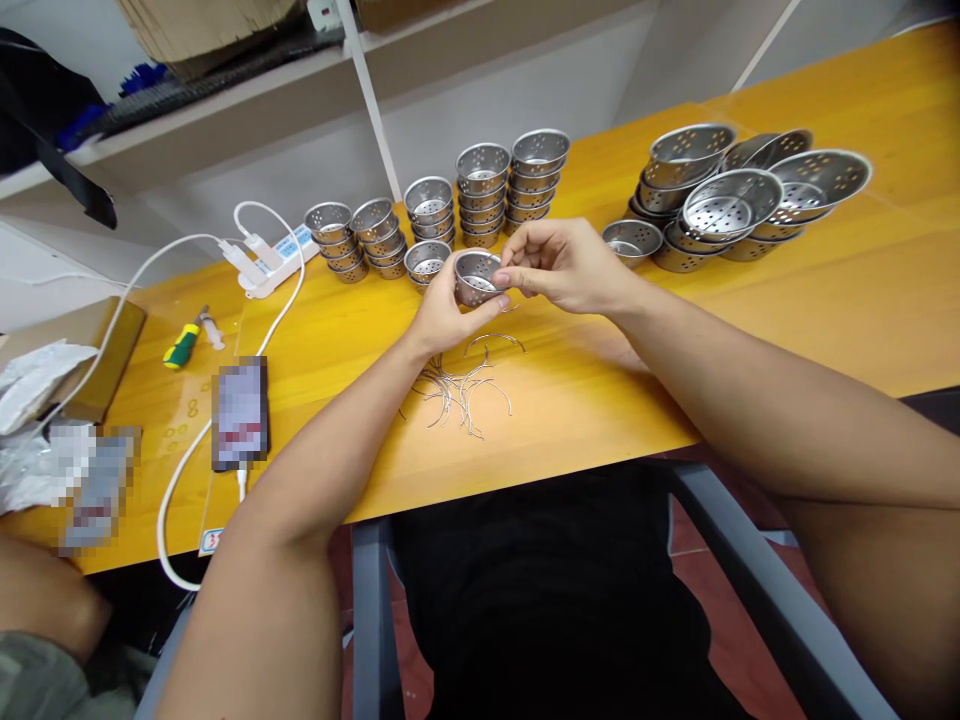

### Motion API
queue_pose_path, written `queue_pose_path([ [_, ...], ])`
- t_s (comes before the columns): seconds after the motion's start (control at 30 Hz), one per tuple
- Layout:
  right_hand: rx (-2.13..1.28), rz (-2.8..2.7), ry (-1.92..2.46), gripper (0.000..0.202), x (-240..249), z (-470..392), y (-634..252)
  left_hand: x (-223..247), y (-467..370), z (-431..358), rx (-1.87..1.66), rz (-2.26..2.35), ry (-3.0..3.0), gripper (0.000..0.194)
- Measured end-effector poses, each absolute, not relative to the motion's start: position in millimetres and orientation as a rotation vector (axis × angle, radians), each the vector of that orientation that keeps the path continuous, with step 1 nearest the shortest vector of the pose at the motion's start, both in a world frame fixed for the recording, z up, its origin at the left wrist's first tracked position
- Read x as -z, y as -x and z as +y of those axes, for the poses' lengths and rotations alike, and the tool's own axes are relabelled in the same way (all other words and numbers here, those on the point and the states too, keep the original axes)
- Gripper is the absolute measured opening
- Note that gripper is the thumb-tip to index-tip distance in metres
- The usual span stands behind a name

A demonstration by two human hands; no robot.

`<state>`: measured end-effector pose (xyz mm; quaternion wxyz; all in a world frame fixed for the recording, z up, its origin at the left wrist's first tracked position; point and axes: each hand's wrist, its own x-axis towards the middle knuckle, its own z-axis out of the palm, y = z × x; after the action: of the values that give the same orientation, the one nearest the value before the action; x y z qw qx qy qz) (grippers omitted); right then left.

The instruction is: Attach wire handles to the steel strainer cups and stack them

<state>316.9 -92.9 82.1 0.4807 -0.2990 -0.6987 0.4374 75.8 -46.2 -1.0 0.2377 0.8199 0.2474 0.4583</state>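
Observation:
My left hand point(444, 312) is closed around a small perforated metal cup point(475, 284), held above the table with its open top up. At the right side of the cup's rim, my right hand point(570, 265) is pinched, thumb against fingers. A thin wire point(491, 258) shows at those fingertips, mostly hidden by them. Below both hands, a loose pile of curved thin wires point(469, 385) lies on the yellow table point(570, 420). Just behind my left hand stands another perforated cup point(427, 260).
Stacks of perforated cups point(481, 185) stand at the back, with a looser cluster of cups point(731, 205) at the right. On the left lie a phone point(240, 415) on a white cable, a power strip point(277, 262) and a green-yellow screwdriver point(182, 345). Another person's leg point(45, 600) shows lower left.

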Motion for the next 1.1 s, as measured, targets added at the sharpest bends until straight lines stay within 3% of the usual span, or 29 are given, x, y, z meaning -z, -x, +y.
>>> queue_pose_path([
  [0.3, -1.034, -1.737, 0.725, 0.069, -82.2, -96.9, -312.5, 0.5, -75.8, -47.0, -1.264, 0.694, -2.245, 0.081],
  [0.73, -0.585, -1.932, 0.789, 0.055, -78.7, -99.3, -322.6, 9.7, -71.7, -33.0, -1.343, 0.758, -2.266, 0.098],
  [1.1, -0.607, -2.139, 0.723, 0.063, -66.8, -95.7, -319.9, 9.3, -74.1, -36.0, -1.328, 0.705, -2.401, 0.105],
])
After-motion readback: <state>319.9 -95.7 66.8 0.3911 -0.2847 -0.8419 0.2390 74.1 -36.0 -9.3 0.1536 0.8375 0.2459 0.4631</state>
